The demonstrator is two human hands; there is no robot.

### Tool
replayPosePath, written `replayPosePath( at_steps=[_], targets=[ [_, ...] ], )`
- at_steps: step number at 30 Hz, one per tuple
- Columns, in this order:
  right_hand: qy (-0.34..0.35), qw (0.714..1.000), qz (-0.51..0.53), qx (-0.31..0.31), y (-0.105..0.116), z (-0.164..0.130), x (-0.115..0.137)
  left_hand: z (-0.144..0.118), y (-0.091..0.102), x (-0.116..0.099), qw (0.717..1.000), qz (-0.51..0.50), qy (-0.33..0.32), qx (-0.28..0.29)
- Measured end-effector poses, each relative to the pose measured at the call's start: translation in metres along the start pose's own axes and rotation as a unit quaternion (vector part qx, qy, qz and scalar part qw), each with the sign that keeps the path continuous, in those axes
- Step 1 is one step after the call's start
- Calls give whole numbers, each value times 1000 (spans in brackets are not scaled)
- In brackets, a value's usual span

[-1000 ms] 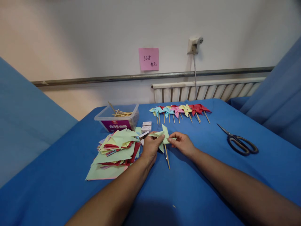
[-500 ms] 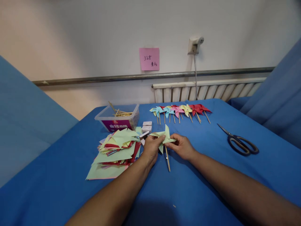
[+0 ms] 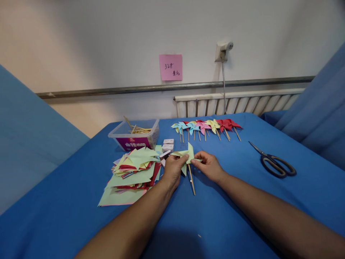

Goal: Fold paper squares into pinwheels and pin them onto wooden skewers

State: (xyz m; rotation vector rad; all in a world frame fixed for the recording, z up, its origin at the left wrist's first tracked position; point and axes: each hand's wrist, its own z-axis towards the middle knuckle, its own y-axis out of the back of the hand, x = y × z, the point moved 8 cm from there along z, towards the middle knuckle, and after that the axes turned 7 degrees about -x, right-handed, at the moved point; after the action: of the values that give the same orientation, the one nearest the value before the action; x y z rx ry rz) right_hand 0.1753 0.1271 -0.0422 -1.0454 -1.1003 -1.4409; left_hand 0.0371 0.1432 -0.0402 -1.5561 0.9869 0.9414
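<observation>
A pale green paper pinwheel on a thin wooden stick is between my hands, low over the blue cloth. My left hand grips it, thumb pressed on the paper near the centre. On the other side, my right hand pinches a right-hand blade between thumb and fingers. The stick points down toward me. Part of the left blade and the pinwheel's back are hidden by my fingers.
Left of my hands lies a stack of coloured paper. Behind it stands a plastic box of sticks, beside small white boxes. Finished-looking pinwheels line the back. Black-handled scissors lie right, on the blue cloth.
My right thumb and fingers have shifted slightly on the pinwheel's right blade. My left hand keeps its hold, and the other things stay where they were.
</observation>
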Motion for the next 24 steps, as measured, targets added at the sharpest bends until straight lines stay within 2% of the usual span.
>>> replayPosePath(
  at_steps=[6, 10, 15, 24],
  targets=[
    [-1, 999, -25, -27, 5, 4, -5, 0, 0, 2, 1000, -17, 11, 9],
    [43, 997, -53, -43, 9, -2, 14, 0, -1, 3, 1000, -16, 10, 16],
    [99, 985, -137, -30, 2, -14, 32, -1, -3, 3, 1000, -6, 0, 26],
    [79, 982, -166, -36, 5, -8, 19, -4, -3, 4, 1000, -5, 22, 17]
  ],
)
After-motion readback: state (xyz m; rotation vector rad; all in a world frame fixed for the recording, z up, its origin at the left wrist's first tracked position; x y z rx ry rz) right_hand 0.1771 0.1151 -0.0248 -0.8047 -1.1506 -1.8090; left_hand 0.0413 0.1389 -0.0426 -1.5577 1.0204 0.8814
